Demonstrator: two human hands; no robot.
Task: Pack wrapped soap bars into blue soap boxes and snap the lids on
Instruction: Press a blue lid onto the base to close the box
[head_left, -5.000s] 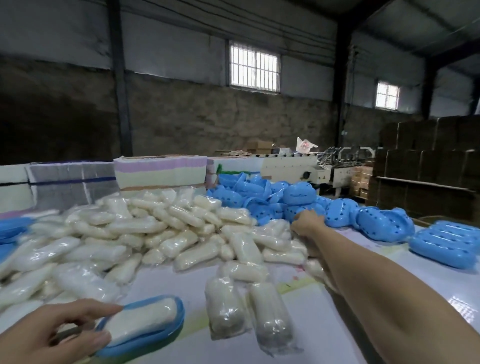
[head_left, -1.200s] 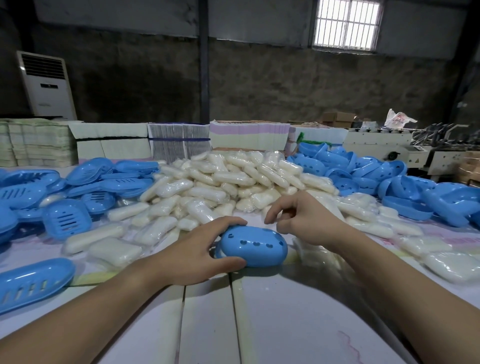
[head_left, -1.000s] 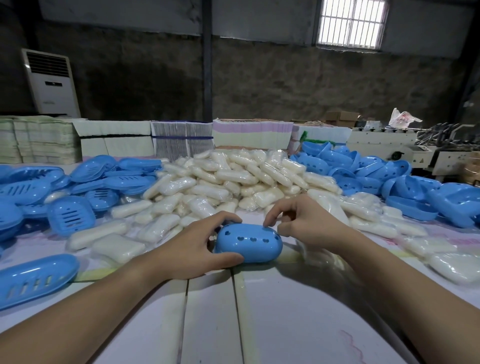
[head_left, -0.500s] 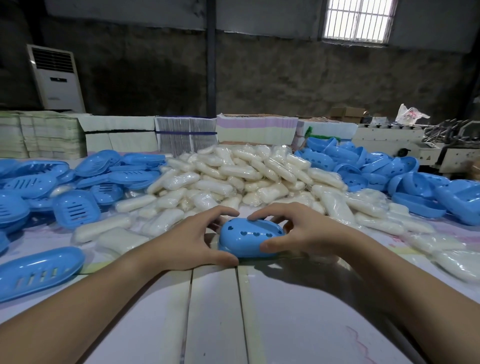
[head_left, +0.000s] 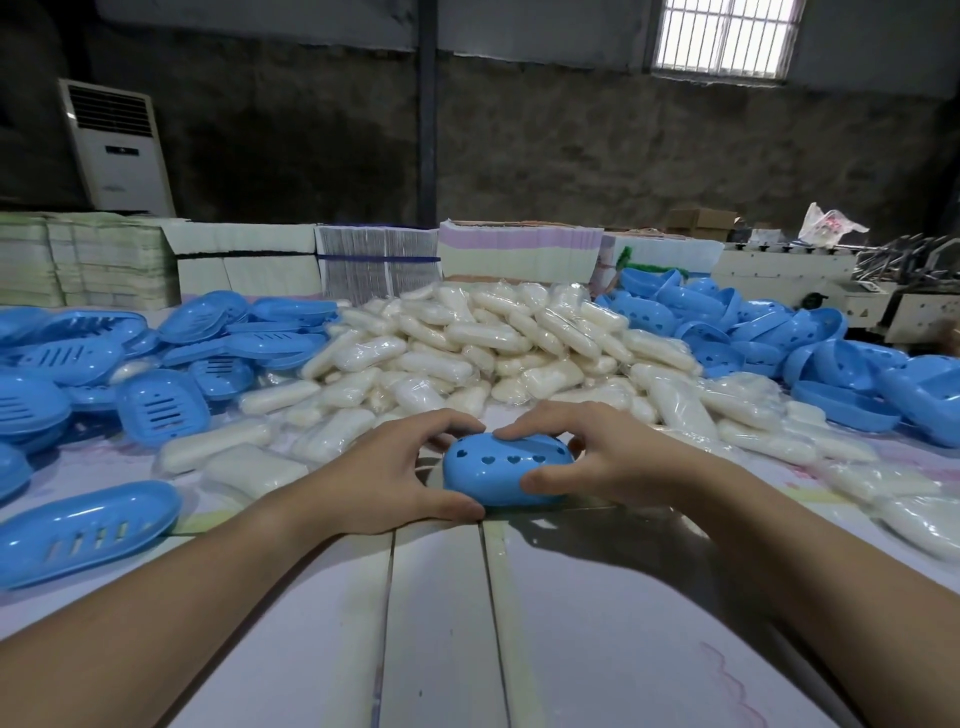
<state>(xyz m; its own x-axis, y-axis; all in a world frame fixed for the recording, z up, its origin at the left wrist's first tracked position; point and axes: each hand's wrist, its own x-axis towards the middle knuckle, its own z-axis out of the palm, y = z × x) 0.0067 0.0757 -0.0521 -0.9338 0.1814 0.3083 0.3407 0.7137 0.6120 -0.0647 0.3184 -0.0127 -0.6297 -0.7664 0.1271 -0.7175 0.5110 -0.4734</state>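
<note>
Left hand (head_left: 384, 483) and right hand (head_left: 608, 462) curled around lidded soap box (head_left: 506, 475) on table (head_left: 441, 623)

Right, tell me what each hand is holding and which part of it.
Both hands grip the same blue soap box on the table. The left hand clasps its left end, thumb at the near edge; the right hand clasps its right end, fingers over the lid.

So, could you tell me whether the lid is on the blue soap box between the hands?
On: the blue heart-holed plastic lid covers it; whether it has snapped shut cannot be told.
</note>
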